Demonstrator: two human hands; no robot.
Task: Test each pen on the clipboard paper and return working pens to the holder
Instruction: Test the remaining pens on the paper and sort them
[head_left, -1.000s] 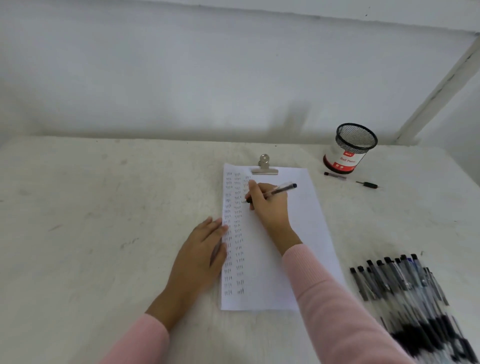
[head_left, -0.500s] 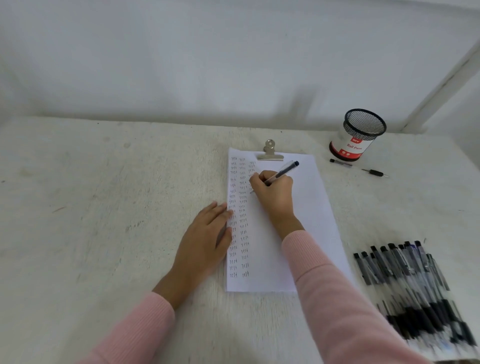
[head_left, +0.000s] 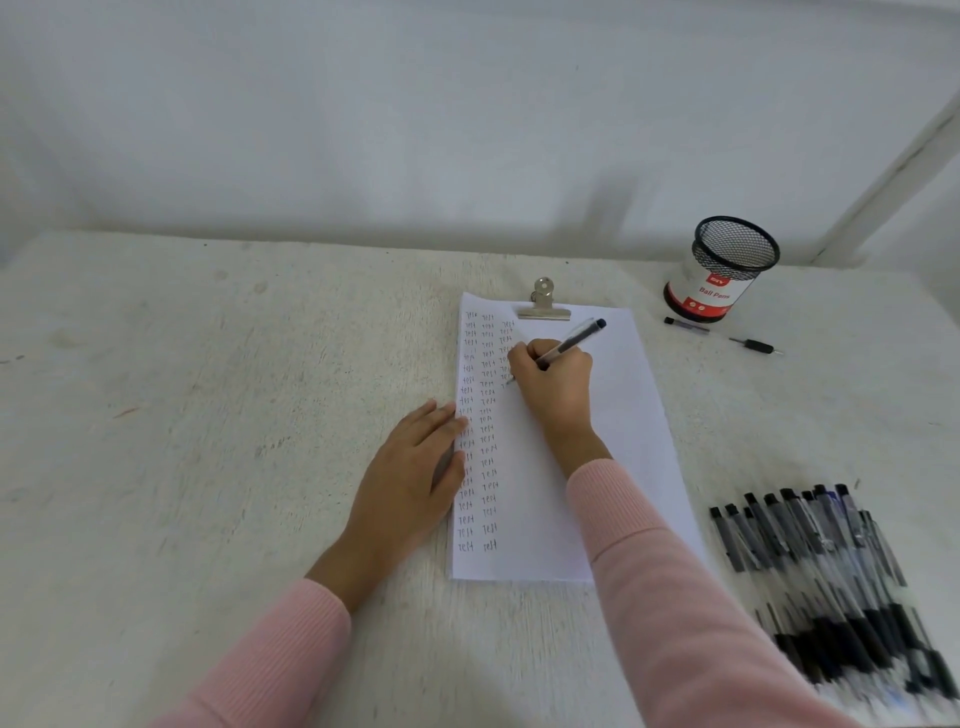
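Observation:
A white sheet of paper lies under a metal clip in the middle of the table, with columns of small written words down its left side. My right hand grips a clear pen with a black cap end, tip down on the third column of writing. My left hand lies flat on the table, its fingers pressing on the paper's left edge. The black mesh pen holder, with a red and white label, stands at the back right. No pens show above its rim.
A row of several black-capped pens lies on the table at the right, near the front edge. One pen and a small dark piece lie just in front of the holder. A white wall runs behind the table.
My right hand has moved the pen tip down the third column of writing. The view has shifted a little; the left hand stays on the paper's edge.

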